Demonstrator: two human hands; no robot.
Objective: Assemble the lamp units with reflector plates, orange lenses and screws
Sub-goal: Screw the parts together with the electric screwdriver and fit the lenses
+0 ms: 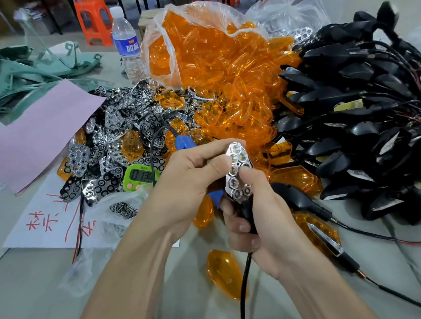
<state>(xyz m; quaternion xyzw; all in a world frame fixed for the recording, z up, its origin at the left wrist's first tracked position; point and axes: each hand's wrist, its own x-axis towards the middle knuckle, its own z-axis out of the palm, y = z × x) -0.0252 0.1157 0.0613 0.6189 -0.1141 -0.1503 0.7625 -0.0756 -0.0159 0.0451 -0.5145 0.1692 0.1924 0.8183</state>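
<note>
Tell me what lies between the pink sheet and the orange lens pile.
A heap of chrome reflector plates, with a few stray lenses mixed in, fills the stretch from pink sheet to orange lens pile in the head view.

Both of your hands are bare. Your left hand [188, 184] shows at the centre of the frame and your right hand [258, 221] just below and to the right of it. Your left forearm [128, 281] comes in from the lower left and your right forearm [322, 284] from the lower right, each uncovered along its whole visible length. The wide lens makes both look long, and they broaden toward the bottom edge. The fingernails [243, 227] on your right hand are short and plain. Your upper arms lie beyond the bottom edge, so your clothing cannot be told.
</note>
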